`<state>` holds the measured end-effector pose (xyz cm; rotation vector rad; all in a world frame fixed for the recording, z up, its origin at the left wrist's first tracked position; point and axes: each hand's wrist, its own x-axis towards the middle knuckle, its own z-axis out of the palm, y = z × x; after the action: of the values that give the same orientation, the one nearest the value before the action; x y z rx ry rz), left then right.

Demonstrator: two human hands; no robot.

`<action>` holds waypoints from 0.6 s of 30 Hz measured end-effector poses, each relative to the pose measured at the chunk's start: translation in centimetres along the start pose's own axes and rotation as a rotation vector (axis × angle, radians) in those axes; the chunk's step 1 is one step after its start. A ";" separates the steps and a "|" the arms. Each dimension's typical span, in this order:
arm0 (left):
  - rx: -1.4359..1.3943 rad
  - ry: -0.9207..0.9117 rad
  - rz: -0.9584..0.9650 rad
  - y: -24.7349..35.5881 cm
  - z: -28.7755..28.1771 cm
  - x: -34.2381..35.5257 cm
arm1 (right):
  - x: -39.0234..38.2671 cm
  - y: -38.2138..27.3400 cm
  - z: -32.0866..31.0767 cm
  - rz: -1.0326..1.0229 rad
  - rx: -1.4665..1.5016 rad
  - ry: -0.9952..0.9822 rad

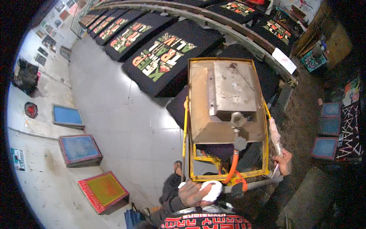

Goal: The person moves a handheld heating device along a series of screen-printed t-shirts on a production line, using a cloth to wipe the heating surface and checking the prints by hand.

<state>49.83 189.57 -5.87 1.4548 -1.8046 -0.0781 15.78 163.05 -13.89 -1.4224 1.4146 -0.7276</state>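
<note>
In front of me is a boxy metal gas heater (234,84) in a yellow frame (228,178), above black printed shirts. An orange hose (233,168) runs from its round fitting toward me. My left hand (191,194) is closed round a white cloth (214,191) at the frame's near edge; whether a handle lies under the cloth is hidden. My right hand (283,162) grips the lower end of a side bar wrapped in pale material (275,133), at the frame's near right corner. A grey pipe (253,185) crosses between my hands.
A long row of black T-shirts (162,57) with colourful prints lies on boards beside a metal rail (244,32). Framed screens with blue mesh (79,148) and yellow mesh (103,192) lean along the left wall. More blue screens (325,147) stand at the right. A sandalled foot (178,167) shows below.
</note>
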 end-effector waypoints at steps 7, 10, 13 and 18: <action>-0.094 -0.212 0.063 -2.1 2.4 1.0 | 0.8 -0.6 -0.9 0.132 -0.014 -0.120; -0.174 -0.045 0.182 -3.1 2.8 2.0 | 1.5 0.9 -2.5 0.120 -0.069 -0.103; -0.127 -0.049 0.211 -3.2 1.6 2.1 | 1.5 1.4 -3.0 0.087 -0.143 -0.074; -0.129 -0.056 0.173 -4.0 -0.3 2.1 | 0.4 0.3 -0.9 0.065 -0.172 -0.014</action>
<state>53.16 186.58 -6.54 1.2134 -1.9266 -0.1455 14.86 162.52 -13.91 -1.5014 1.5353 -0.5648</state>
